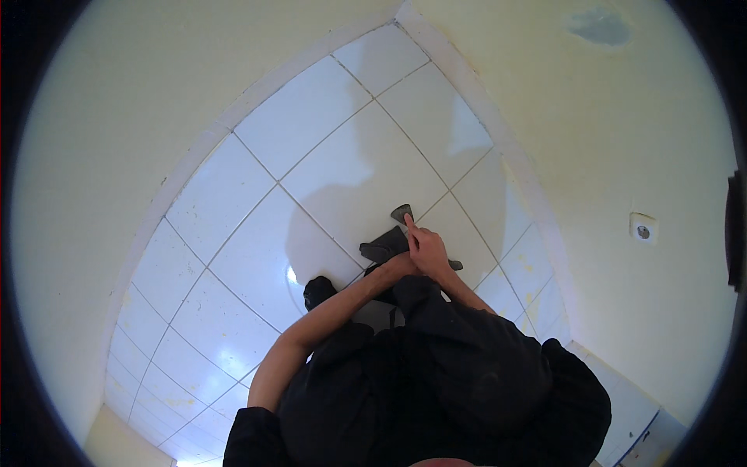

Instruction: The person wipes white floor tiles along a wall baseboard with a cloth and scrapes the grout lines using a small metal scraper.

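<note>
My right hand is in front of my knees, its index finger stretched out against a small dark flared piece whose kind I cannot make out. The other fingers look curled, and what they hold is hidden. My left hand reaches in from the left and passes under my right hand, which hides its fingers. Just left of both hands is a dark grey shoe-like or sock-like thing. Another dark end shows to the right of my right hand.
My left foot, in black, rests on the white tiled floor. Pale yellow walls meet in a corner ahead, with a skirting along the floor. A white wall socket is on the right wall. Shadows fall on the tiles.
</note>
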The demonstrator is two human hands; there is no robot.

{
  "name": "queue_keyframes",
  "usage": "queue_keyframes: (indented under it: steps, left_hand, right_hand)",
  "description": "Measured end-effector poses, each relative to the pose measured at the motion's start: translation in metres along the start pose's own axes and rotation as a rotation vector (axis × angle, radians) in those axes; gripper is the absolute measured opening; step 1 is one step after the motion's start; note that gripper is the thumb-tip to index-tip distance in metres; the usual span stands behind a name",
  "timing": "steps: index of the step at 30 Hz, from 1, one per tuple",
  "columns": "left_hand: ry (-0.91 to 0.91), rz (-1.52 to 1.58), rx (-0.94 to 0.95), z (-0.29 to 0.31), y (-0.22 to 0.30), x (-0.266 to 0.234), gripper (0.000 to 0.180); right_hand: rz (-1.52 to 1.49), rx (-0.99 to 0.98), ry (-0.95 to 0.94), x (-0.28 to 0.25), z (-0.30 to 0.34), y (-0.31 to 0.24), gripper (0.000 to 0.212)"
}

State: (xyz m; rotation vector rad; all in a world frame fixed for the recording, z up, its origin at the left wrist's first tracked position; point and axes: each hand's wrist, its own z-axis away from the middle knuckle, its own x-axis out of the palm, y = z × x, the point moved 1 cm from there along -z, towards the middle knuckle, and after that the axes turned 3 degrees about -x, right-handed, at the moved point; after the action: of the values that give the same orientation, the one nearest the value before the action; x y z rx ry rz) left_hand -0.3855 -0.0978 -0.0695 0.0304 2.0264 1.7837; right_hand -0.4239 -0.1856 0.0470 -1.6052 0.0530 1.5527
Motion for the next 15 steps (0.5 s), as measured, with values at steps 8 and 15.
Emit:
queue_keyframes:
  steps: [8,15]
  left_hand:
    - [-0.017,0.007,-0.017,-0.0036,-0.0026,0.0020,0.039]
    - [-0.037,0.009,-0.028,-0.0028,-0.0022,0.0004,0.039]
  right_hand:
    - [0.037,0.011,-0.043,-0.0037,0.0018,-0.0003,0.051]
    - [0.014,-0.016,-0.007,0.0000,-0.0050,-0.0046,0.049]
